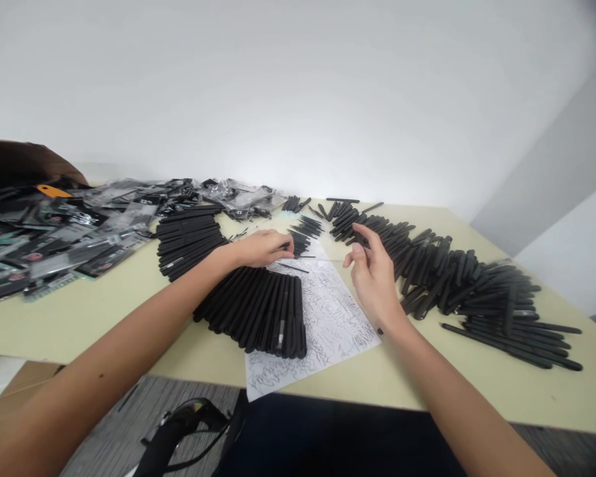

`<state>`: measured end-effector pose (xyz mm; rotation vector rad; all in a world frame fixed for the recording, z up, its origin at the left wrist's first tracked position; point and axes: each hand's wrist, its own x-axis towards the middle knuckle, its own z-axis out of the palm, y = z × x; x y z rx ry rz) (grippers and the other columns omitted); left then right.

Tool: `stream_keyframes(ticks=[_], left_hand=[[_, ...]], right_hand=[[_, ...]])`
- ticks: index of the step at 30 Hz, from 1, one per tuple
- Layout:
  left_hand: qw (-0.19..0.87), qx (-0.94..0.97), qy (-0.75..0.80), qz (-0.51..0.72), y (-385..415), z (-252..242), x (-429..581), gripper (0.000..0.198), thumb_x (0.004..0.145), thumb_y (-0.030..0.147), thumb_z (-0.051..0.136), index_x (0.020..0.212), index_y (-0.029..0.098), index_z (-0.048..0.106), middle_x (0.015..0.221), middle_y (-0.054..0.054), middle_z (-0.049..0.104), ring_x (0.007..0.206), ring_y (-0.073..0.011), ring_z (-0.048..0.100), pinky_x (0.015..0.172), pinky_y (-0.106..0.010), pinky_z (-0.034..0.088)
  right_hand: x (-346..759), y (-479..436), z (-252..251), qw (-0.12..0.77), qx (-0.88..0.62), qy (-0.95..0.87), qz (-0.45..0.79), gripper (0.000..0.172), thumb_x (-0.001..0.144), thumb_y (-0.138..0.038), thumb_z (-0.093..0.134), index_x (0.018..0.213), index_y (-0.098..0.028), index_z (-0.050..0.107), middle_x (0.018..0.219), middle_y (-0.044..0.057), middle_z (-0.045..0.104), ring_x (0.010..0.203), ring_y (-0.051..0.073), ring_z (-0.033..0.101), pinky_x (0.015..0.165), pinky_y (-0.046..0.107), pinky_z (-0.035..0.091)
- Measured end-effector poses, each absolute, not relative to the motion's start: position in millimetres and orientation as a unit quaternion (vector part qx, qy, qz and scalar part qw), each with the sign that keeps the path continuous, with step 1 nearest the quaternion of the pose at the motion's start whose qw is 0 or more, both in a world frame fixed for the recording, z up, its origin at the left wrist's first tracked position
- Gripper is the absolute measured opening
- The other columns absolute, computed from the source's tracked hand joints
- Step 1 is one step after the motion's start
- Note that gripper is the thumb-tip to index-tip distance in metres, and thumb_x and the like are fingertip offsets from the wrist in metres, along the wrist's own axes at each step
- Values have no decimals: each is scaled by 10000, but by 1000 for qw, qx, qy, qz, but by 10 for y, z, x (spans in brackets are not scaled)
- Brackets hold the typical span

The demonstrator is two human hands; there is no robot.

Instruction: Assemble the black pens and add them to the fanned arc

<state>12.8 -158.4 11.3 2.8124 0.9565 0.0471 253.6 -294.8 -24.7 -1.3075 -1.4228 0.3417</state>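
My left hand (pixel 264 248) reaches over a neat row of black pens (pixel 258 309), fingers curled on small thin black parts (pixel 302 242) at the far end of a scribbled white sheet (pixel 328 324). My right hand (pixel 372 271) hovers beside it with thumb and fingers loosely apart, apparently holding nothing. It sits just left of a long loose heap of black pens (pixel 467 278). A thin black refill (pixel 293 267) lies on the sheet between the hands.
A pale table (pixel 79 311) carries a second stacked row of pens (pixel 189 242) at the back left, a spread of plastic packets (pixel 59 232), and a brown cardboard box (pixel 24 162). White wall behind. A black strap or bag (pixel 183 427) lies below the near edge.
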Motion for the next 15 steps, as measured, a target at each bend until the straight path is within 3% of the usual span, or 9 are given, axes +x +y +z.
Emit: stream_keyframes(ticks=[4,9,15], left_hand=[[60,935,344,65,-1633,102,-6,303,1033,436,415,1098,200,594,915,-42,667,897,-205,616,842,-289,396],[33,931,355,78,-1720,69,-86,308,1044,448,374,1093,211,563,909,-42,658,881,-215,616,835,-301,389],[58,929,360,68,-1822,111,-86,280,1039,449,400,1058,219,559,798,-15,618,776,-194,595,765,-274,383]], right_hand=[[2585,-2891,-298,557,-550,-590,198,572,1041,-369,362,1595,-241,301,888,37,707,547,156,576,645,349,495],[2593,-2852,-336,508,-558,-634,169,419,989,-264,389,1326,-197,628,948,62,702,695,175,616,712,346,487],[2565,-2880,-322,472,-558,-663,165,311,980,-325,497,1146,-223,739,805,27,695,652,172,582,649,310,425]])
